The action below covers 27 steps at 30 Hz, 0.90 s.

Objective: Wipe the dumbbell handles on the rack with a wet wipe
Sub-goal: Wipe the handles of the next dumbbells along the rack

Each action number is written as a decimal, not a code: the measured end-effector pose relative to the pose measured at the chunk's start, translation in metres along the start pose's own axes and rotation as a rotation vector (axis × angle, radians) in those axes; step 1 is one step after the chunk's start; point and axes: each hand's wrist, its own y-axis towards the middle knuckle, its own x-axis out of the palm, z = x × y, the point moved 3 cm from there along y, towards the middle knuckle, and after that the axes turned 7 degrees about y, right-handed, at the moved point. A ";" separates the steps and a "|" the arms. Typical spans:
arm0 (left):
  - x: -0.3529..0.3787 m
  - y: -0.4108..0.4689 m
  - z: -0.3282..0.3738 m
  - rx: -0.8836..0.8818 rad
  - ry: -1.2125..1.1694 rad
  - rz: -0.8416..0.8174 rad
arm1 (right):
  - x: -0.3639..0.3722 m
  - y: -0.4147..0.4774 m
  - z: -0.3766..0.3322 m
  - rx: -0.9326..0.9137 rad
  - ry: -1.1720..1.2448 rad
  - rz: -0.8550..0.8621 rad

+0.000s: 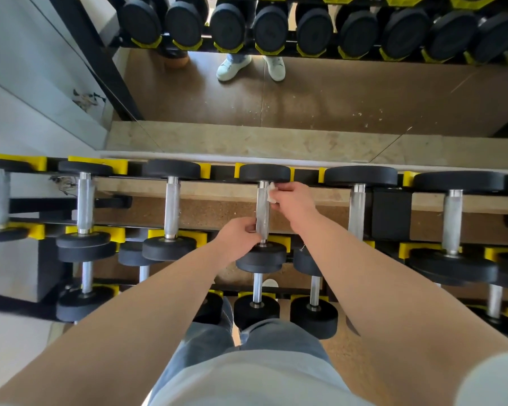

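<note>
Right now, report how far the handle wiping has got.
Done: unclear, no handle looks visibly wiped. In hand: right hand pinches the wet wipe at the far end of one top-row handle; left hand grips its near end. Left: that handle's length, possibly others.

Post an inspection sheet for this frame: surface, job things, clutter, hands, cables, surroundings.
Surface: rack, black rails, yellow cradles, dumbbells in rows.
Job's things: dumbbell handle on the top tier; wet wipe at its far end.
Clutter: nothing seen.
Hands: left hand grips the handle's near end; right hand pinches the wipe against the handle.
Cables: thin dark tangle behind the rack at left, possibly wire.
Surroundings: mirror behind the rack, reflecting dumbbells and shoes.
</note>
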 end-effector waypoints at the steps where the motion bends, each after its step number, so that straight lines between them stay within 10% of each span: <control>1: 0.000 -0.001 0.000 0.002 -0.020 0.005 | -0.001 -0.003 0.001 -0.050 -0.142 -0.002; 8: 0.001 0.000 -0.007 -0.011 -0.067 0.041 | -0.014 -0.038 0.044 -0.019 -0.785 -0.296; 16: -0.004 -0.002 -0.007 -0.049 -0.094 0.003 | -0.005 -0.028 0.004 -0.173 -0.220 0.073; 24: -0.005 0.000 -0.011 -0.059 -0.139 0.046 | -0.009 -0.051 0.026 -0.329 -0.857 -0.331; 27: -0.005 0.002 -0.010 -0.060 -0.142 0.053 | -0.012 -0.052 0.026 -0.296 -0.738 -0.226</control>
